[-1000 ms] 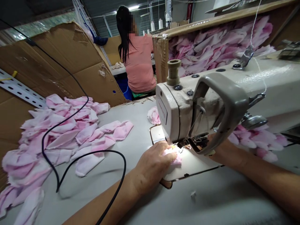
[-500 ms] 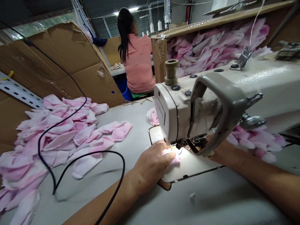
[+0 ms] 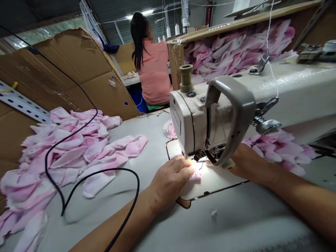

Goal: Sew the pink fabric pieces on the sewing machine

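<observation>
My left hand (image 3: pixel 170 179) lies on the sewing machine's bed plate (image 3: pixel 212 182), fingers pressed onto a small pink fabric piece (image 3: pixel 195 174) under the needle area. My right hand (image 3: pixel 243 161) reaches in behind the grey guard (image 3: pixel 237 115) of the sewing machine (image 3: pixel 262 98); its fingers are hidden by the guard. The fabric piece sits brightly lit just left of the presser foot.
A heap of pink fabric pieces (image 3: pixel 65 147) covers the table's left side, crossed by a black cable (image 3: pixel 105 171). More pink pieces (image 3: pixel 275 147) lie behind the machine and fill a cardboard bin (image 3: pixel 236 49). A person in a pink shirt (image 3: pixel 154 73) sits farther back, facing away.
The small pink piece has shortened under my left hand's fingers as it feeds toward the needle. The view has shifted slightly; both hands stay in place.
</observation>
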`<state>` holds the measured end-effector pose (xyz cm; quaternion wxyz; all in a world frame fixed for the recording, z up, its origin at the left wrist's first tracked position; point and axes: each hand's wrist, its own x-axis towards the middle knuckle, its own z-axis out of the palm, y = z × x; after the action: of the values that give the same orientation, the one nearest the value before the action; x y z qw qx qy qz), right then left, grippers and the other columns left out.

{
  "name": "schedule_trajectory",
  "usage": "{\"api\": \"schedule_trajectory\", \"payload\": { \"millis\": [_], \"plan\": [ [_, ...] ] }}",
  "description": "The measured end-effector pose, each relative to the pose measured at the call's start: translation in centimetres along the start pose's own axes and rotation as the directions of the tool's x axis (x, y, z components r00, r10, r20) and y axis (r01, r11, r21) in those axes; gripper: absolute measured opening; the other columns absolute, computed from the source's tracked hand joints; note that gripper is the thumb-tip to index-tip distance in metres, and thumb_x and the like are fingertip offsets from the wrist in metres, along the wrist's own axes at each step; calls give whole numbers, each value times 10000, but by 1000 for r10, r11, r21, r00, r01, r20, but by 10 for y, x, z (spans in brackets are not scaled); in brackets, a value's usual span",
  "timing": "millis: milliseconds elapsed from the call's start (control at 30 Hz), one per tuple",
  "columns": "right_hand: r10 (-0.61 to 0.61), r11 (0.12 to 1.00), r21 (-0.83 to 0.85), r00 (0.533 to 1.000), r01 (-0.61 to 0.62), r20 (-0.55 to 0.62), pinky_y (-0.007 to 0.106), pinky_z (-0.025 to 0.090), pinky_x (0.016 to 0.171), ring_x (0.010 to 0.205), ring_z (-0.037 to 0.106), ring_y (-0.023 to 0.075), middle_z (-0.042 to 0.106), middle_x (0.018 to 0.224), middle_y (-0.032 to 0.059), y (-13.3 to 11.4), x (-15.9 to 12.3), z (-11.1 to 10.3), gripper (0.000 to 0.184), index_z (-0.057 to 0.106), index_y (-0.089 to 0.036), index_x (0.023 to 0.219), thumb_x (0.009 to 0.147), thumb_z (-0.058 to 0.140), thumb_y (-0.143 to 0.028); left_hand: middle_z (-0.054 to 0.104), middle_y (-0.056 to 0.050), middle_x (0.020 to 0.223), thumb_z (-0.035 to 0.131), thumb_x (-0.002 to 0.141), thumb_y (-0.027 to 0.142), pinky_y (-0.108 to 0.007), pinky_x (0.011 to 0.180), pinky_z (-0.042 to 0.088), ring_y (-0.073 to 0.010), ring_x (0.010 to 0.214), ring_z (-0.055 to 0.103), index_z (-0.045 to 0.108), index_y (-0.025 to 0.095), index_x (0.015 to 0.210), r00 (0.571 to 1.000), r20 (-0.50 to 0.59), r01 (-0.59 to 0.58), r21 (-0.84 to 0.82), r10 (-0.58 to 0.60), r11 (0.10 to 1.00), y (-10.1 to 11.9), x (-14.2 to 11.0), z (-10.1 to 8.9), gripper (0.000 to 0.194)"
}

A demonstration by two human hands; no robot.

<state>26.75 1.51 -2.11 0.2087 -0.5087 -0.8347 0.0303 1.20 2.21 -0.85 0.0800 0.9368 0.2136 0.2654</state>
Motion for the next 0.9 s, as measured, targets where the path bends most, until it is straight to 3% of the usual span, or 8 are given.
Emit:
{"api": "schedule_trajectory", "payload": {
  "millis": [167, 300, 500, 667, 900],
  "plan": [
    [-23, 995, 96, 994, 12, 110, 242, 419, 596, 657, 596, 172, 623, 706, 20, -3, 0, -14, 152, 635, -188, 733, 874, 595, -225, 608, -55, 932, 436, 930, 87, -272, 805, 492, -164, 907, 554, 575, 187, 1036, 999, -4, 53, -44, -54, 998, 1, 0, -3, 201],
    [0, 993, 113, 990, -16, 141, 232, 322, 524, 581, 567, 145, 610, 655, -4, -5, 0, -11, 150, 606, -182, 678, 827, 623, -167, 599, -42, 914, 433, 861, 43, -232, 756, 490, -144, 862, 568, 579, 191, 1012, 991, -15, 130, -118, -133, 984, 1, 2, -5, 257],
    [-31, 999, -17, 1000, 30, -8, 254, 253, 504, 523, 536, 157, 598, 633, 21, -11, -4, -2, 213, 609, -167, 673, 796, 743, -279, 593, -23, 814, 407, 830, 67, -218, 680, 481, -127, 742, 572, 607, 173, 917, 959, -10, 278, -122, -282, 953, -1, 1, -5, 243],
    [-66, 998, -17, 997, 66, 35, 249, 230, 505, 485, 514, 139, 536, 537, -12, -16, -3, -7, 300, 565, -169, 612, 806, 763, -285, 618, -23, 807, 384, 844, 53, -231, 684, 483, -134, 763, 586, 647, 186, 958, 964, -21, 260, -105, -263, 960, -2, 0, -3, 316],
    [-45, 999, 5, 998, 45, 49, 260, 252, 518, 527, 551, 157, 603, 607, 0, -13, -5, -5, 196, 632, -178, 714, 829, 735, -299, 656, -21, 911, 424, 952, 102, -275, 759, 455, -132, 773, 561, 627, 213, 1049, 994, 48, 100, -58, -98, 993, -1, 3, -1, 251]
  ]
}}
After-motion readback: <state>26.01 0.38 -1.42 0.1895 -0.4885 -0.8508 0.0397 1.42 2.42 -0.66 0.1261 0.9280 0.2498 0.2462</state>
